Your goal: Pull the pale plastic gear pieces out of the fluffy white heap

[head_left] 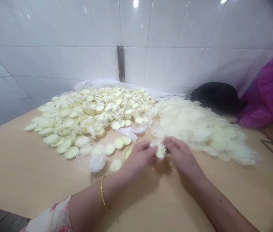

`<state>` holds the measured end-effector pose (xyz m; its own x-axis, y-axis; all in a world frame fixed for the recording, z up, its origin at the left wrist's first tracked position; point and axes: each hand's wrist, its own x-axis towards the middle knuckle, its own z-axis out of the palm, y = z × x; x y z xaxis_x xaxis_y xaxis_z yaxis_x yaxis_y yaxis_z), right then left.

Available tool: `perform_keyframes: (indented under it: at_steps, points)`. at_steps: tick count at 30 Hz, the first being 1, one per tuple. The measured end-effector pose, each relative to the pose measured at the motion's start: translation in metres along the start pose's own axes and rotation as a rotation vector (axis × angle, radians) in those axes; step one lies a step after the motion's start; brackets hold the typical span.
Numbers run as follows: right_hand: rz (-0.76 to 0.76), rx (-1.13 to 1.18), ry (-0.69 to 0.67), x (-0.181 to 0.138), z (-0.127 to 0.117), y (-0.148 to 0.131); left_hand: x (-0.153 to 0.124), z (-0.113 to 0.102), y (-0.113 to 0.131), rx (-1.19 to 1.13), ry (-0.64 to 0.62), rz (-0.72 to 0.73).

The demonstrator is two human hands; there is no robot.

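Note:
Over the table, my left hand [140, 156] pinches one side of a small pale-yellow flower-shaped disc [160, 150] with a notched edge. On the disc's other side, the closed fingers of my right hand [180, 154] grip its rim. Blur hides whether a thread runs between my fingers. To the left of my left wrist rests a small spool of clear thread [96, 163], with a loose loop beside it. Several single discs [115, 165] lie around it. Just beyond my hands is a crumpled white strip [131, 132].
A large heap of notched discs [97, 111] spreads across the back left of the table [13, 164]. At the right is a whiter, fluffy heap of flower shapes [196, 125]. Behind it sit a black rounded object [215, 95] and a magenta plastic bag [267, 90], against a tiled wall [90, 25].

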<state>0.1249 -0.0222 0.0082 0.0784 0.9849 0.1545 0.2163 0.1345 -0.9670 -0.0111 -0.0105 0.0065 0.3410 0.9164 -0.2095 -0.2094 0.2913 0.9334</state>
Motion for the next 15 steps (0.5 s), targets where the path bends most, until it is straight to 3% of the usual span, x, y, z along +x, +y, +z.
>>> perform_keyframes:
  at_steps: [3,10,15]
  points:
    - [-0.066,-0.012,0.026,0.001,-0.007,-0.005,0.002,-0.004,0.000,0.037,0.002,-0.010]
    - [-0.088,-0.033,-0.213,-0.003,-0.011,-0.011,0.001,-0.005,0.000,0.046,-0.056,-0.006]
    - [-0.083,-0.001,-0.267,-0.004,-0.009,-0.013,0.003,-0.007,-0.002,0.071,-0.089,0.039]
